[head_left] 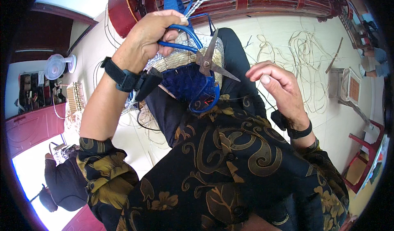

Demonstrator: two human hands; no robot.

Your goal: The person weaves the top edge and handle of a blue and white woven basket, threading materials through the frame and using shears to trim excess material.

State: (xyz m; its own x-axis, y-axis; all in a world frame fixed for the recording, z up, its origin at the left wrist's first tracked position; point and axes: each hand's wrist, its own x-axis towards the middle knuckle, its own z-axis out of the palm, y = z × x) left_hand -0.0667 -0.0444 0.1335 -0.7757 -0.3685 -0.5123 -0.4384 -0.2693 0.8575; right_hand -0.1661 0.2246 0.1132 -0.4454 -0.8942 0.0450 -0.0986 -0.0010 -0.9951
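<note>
Scissors (205,52) with blue handles sit in my left hand (150,36), fingers closed through the loops, blades parted above the blue woven basket (191,85) resting on my lap. My right hand (277,87) is curled, thumb and forefinger pinching a thin strand (236,97) that runs back toward the basket rim. I judge the scissors rigid and light, best held at the loops, while the strand looks flexible, slippery and apt to slide unless pinched close to the weave.

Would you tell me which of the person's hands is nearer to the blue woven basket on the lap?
Left. The left hand, holding the scissors, is right above the blue woven basket; the right hand is off to its right side, apart.
</note>
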